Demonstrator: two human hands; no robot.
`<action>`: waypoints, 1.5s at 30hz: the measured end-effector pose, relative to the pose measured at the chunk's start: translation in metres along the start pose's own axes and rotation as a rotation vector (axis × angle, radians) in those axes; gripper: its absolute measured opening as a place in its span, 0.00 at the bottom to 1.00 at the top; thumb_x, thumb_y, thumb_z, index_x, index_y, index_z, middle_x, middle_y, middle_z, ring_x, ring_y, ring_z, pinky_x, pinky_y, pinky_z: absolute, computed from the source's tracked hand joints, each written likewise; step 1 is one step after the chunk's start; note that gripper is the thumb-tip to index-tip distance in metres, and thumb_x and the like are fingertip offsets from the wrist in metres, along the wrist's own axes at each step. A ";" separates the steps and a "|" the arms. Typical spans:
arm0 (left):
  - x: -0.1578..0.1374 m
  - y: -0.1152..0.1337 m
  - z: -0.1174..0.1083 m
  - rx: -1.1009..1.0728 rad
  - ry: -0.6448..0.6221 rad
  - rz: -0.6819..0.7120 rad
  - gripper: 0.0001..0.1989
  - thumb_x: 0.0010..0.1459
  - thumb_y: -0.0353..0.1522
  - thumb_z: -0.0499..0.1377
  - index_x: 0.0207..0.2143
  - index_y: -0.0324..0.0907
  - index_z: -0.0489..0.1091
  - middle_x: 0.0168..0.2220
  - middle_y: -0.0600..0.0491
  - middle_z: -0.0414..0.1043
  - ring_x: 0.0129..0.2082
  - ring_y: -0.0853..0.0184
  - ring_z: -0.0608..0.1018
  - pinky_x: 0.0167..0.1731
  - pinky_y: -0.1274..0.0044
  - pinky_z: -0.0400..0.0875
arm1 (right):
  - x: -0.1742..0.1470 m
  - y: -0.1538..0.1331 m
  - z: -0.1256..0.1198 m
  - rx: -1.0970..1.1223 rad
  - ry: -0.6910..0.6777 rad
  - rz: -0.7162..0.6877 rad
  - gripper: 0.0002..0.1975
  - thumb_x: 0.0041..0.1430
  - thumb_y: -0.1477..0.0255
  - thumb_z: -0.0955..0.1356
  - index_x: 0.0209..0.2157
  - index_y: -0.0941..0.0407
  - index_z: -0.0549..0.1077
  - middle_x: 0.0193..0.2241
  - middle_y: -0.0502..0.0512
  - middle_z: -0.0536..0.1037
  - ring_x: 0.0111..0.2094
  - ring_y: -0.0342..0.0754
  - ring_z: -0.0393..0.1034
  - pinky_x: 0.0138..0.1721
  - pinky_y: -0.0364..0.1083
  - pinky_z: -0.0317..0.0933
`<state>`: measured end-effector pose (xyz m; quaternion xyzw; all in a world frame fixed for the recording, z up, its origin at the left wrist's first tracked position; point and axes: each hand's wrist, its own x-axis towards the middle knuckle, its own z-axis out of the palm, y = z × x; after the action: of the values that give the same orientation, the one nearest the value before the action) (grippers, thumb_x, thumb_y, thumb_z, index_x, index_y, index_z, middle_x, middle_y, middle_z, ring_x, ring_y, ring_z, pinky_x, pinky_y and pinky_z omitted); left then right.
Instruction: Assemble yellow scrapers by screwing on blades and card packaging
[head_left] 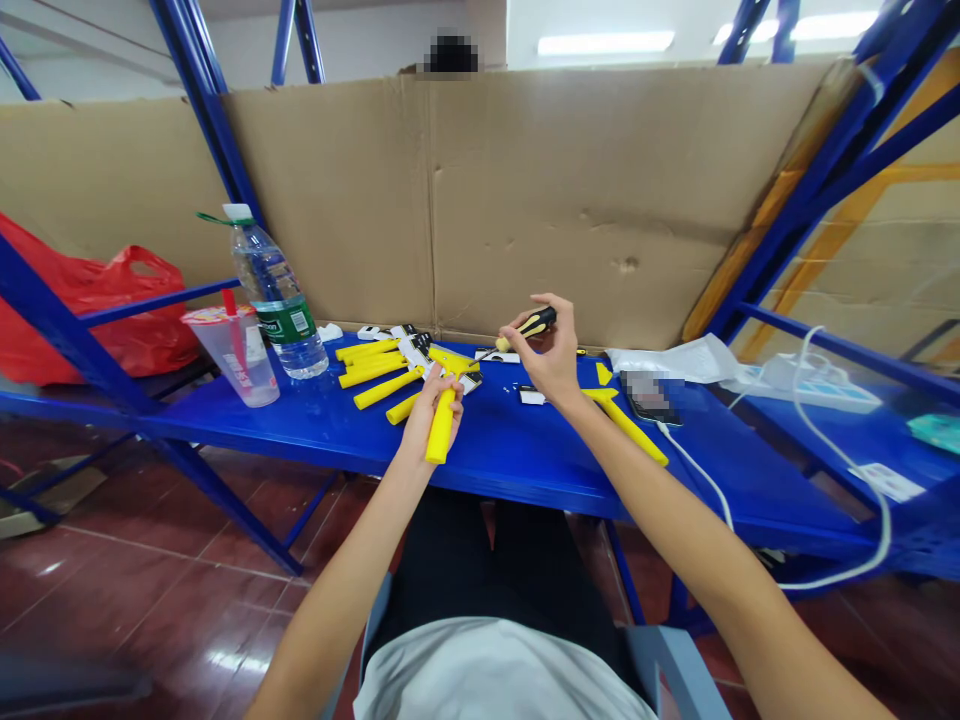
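My left hand (429, 412) is closed around the handle of a yellow plastic scraper-like tool (441, 425), its wider head pointing away from me. In my right hand (556, 358) is a screwdriver (534, 324) with a black and cream handle. The screwdriver's shaft slants left and down toward the head of the yellow tool; I cannot tell whether the tip touches it. Left of my left hand lie several similar yellow tools (386, 388) with black and white heads. Another yellow handle (637, 432) rests beneath my right forearm.
On the blue table (510, 450) stand a water bottle (289, 320) and a plastic cup (240, 360) at left. At right are a phone (649, 400) with a white cable (705, 470) and a power strip (817, 390). A cardboard panel (562, 200) closes off the back.
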<state>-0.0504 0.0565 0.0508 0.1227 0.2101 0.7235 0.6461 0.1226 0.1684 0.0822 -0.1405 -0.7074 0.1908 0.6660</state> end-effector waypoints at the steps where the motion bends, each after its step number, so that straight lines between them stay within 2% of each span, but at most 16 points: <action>1: 0.000 0.000 0.000 -0.002 0.000 -0.001 0.32 0.66 0.19 0.59 0.67 0.53 0.65 0.47 0.52 0.72 0.30 0.77 0.80 0.20 0.89 0.70 | 0.000 0.000 -0.001 -0.014 0.006 0.000 0.30 0.67 0.51 0.76 0.62 0.44 0.64 0.41 0.51 0.80 0.38 0.52 0.82 0.39 0.53 0.81; 7: 0.000 0.000 -0.002 -0.012 0.004 0.009 0.33 0.64 0.19 0.60 0.66 0.54 0.66 0.44 0.54 0.72 0.30 0.76 0.80 0.21 0.90 0.70 | 0.000 -0.002 0.000 0.113 -0.120 -0.015 0.31 0.72 0.52 0.72 0.68 0.41 0.58 0.53 0.55 0.79 0.45 0.53 0.84 0.48 0.57 0.82; 13: 0.001 0.000 -0.002 0.005 0.004 -0.006 0.30 0.66 0.19 0.59 0.65 0.52 0.66 0.46 0.52 0.72 0.29 0.76 0.79 0.20 0.88 0.69 | 0.002 -0.001 -0.002 0.036 -0.050 -0.007 0.28 0.67 0.50 0.75 0.62 0.43 0.67 0.41 0.50 0.81 0.38 0.51 0.83 0.42 0.54 0.82; 16: 0.001 0.000 -0.002 -0.006 0.012 0.002 0.29 0.65 0.18 0.59 0.63 0.51 0.68 0.44 0.53 0.72 0.30 0.76 0.79 0.20 0.89 0.69 | 0.002 0.000 -0.002 0.088 -0.090 0.015 0.28 0.70 0.51 0.73 0.64 0.43 0.65 0.47 0.53 0.82 0.42 0.52 0.85 0.46 0.56 0.82; 19: 0.001 0.000 -0.002 -0.022 0.006 0.016 0.29 0.63 0.18 0.60 0.62 0.51 0.69 0.43 0.54 0.72 0.30 0.76 0.79 0.21 0.89 0.69 | 0.001 0.003 0.000 0.146 -0.131 0.041 0.32 0.71 0.49 0.72 0.68 0.41 0.59 0.53 0.57 0.82 0.45 0.54 0.86 0.50 0.59 0.82; 24: 0.002 0.001 -0.003 -0.018 -0.004 -0.002 0.30 0.64 0.18 0.59 0.64 0.52 0.67 0.45 0.53 0.72 0.30 0.77 0.79 0.21 0.89 0.69 | 0.000 0.009 0.003 0.091 -0.057 0.050 0.34 0.68 0.48 0.74 0.65 0.43 0.60 0.45 0.54 0.83 0.40 0.55 0.86 0.46 0.60 0.83; 29: 0.002 0.001 -0.003 -0.028 -0.014 0.015 0.29 0.66 0.18 0.58 0.63 0.51 0.67 0.44 0.53 0.72 0.29 0.77 0.79 0.21 0.89 0.69 | 0.001 0.010 0.002 0.150 -0.121 0.008 0.32 0.72 0.49 0.71 0.68 0.41 0.56 0.53 0.57 0.81 0.45 0.54 0.85 0.51 0.60 0.81; 34: 0.001 0.001 -0.002 -0.017 0.002 -0.002 0.29 0.64 0.18 0.59 0.63 0.51 0.68 0.45 0.53 0.73 0.29 0.77 0.79 0.21 0.89 0.69 | 0.001 0.008 0.002 0.087 -0.085 0.046 0.32 0.68 0.49 0.75 0.63 0.44 0.60 0.44 0.52 0.80 0.42 0.53 0.84 0.47 0.58 0.82; 39: 0.001 0.002 -0.002 -0.023 0.010 0.021 0.27 0.65 0.18 0.59 0.61 0.50 0.68 0.43 0.54 0.72 0.29 0.77 0.79 0.21 0.89 0.69 | 0.001 0.010 0.004 0.155 -0.135 0.037 0.32 0.69 0.49 0.73 0.65 0.43 0.58 0.55 0.58 0.78 0.47 0.53 0.84 0.50 0.57 0.81; 43: 0.001 0.002 -0.002 -0.022 0.014 0.018 0.25 0.66 0.18 0.58 0.59 0.50 0.68 0.44 0.54 0.72 0.30 0.77 0.80 0.21 0.89 0.70 | 0.000 0.012 0.003 0.089 -0.106 0.074 0.31 0.68 0.49 0.75 0.62 0.44 0.59 0.44 0.52 0.80 0.41 0.52 0.83 0.46 0.55 0.81; 45: 0.001 0.002 -0.002 -0.020 0.003 0.012 0.25 0.66 0.19 0.58 0.60 0.49 0.68 0.44 0.54 0.72 0.30 0.77 0.79 0.21 0.89 0.69 | 0.000 0.011 0.003 0.063 -0.085 0.075 0.30 0.68 0.49 0.74 0.61 0.44 0.60 0.43 0.51 0.80 0.42 0.53 0.83 0.46 0.55 0.80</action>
<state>-0.0531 0.0574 0.0496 0.1162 0.2031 0.7295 0.6428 0.1193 0.1777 0.0771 -0.1375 -0.7228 0.2438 0.6318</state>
